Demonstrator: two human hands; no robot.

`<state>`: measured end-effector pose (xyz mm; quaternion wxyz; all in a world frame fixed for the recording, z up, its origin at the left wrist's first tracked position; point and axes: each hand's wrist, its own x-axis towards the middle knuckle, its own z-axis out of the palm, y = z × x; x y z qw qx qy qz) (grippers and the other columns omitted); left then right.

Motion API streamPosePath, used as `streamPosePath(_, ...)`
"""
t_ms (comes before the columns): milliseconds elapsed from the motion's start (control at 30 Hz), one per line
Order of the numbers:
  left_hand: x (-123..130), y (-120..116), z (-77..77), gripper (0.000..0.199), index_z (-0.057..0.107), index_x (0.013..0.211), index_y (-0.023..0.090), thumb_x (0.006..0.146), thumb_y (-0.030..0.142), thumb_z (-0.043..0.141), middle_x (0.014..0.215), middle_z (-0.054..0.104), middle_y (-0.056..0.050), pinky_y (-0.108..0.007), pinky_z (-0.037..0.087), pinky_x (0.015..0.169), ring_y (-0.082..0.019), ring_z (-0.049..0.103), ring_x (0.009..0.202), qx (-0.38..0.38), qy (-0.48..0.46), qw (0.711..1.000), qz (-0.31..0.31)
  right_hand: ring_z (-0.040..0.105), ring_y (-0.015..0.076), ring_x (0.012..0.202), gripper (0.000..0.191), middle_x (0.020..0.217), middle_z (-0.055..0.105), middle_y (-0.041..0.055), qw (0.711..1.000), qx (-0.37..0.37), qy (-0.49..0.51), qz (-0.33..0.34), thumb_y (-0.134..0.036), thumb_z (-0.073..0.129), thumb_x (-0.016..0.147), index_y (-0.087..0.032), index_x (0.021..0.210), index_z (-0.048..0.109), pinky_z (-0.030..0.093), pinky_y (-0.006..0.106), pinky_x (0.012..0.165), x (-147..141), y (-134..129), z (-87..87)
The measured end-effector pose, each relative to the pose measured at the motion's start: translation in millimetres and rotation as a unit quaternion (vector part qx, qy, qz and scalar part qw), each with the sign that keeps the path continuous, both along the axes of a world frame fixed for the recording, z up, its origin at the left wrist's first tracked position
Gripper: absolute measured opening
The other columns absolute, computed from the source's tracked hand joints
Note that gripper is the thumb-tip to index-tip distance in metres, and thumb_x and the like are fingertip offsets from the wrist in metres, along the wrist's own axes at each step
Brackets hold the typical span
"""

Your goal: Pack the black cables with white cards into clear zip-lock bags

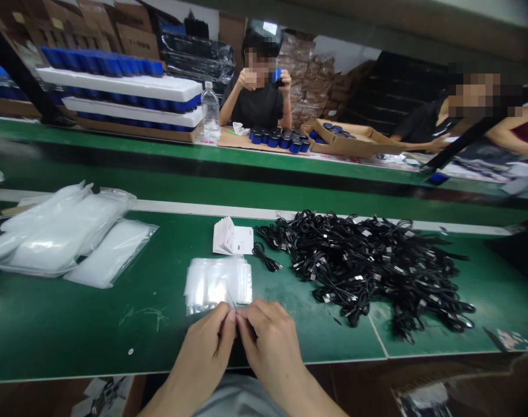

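Note:
My left hand (209, 336) and my right hand (268, 330) meet fingertip to fingertip near the table's front edge. Both are closed in a pinch on what looks like the edge of a clear plastic bag (231, 301), mostly hidden by the fingers. Just beyond them lies a stack of clear plastic bags (212, 284). Behind that stack stand white folded leaflets (231, 237). One coiled black USB cable (266, 258) rests beside the leaflets, to the left of a large heap of black cables (368, 266).
Filled plastic packs (68, 231) lie on the left of the green table (160, 341). Across a raised green ledge (181, 153) are blue-and-black cylinders (281, 139), a water bottle (210, 110) and a cardboard tray (351, 142). Co-workers sit there, one holding a blue item. Open boxes show below the front edge.

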<state>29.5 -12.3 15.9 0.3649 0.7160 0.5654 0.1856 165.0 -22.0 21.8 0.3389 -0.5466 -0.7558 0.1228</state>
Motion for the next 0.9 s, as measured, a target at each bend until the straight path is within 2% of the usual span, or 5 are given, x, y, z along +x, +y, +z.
streamPosePath(267,-4,5,2.1,0.029,0.027,0.059,0.024,0.085,0.033,0.033,0.051,0.038,0.006,-0.025,0.03,0.049,-0.014,0.043,0.048,0.025,0.025,0.999,0.01,0.052,0.0168,0.06,0.019,0.066,0.062,0.002,1.0,-0.004,-0.006,0.006,-0.011,0.049,0.086,-0.018,0.076,0.064,0.033,0.027,0.064,-2,1,-3.6)
streamPosePath(567,-3,7,0.4,0.027,0.029,0.058,0.024,0.086,0.028,0.029,0.05,0.04,0.006,-0.024,0.03,0.049,-0.014,0.045,0.047,0.035,0.034,0.998,0.03,0.05,0.0174,0.06,0.018,0.065,0.06,0.0013,1.0,0.019,-0.01,-0.004,-0.011,0.052,0.084,-0.018,0.07,0.059,0.033,0.027,0.062,-8,1,-4.1)
streamPosePath(767,-4,10,-0.6,0.03,0.03,0.056,0.022,0.084,0.029,0.037,0.05,0.039,0.006,-0.022,0.029,0.048,-0.012,0.043,0.046,0.051,0.028,0.998,0.001,0.048,0.017,0.057,0.023,0.063,0.057,0.0018,0.997,0.059,-0.054,-0.016,-0.011,0.045,0.088,-0.017,0.07,0.058,0.033,0.028,0.062,-6,0,-11.6)
streamPosePath(900,-7,6,2.0,0.027,0.033,0.056,0.022,0.082,0.026,0.039,0.051,0.038,0.006,-0.02,0.031,0.048,-0.01,0.042,0.047,0.076,0.014,0.997,0.013,0.048,0.0167,0.055,0.024,0.059,0.054,0.0013,0.992,0.088,-0.051,-0.079,-0.011,0.045,0.086,-0.017,0.065,0.055,0.032,0.028,0.06,1,6,-2.8)
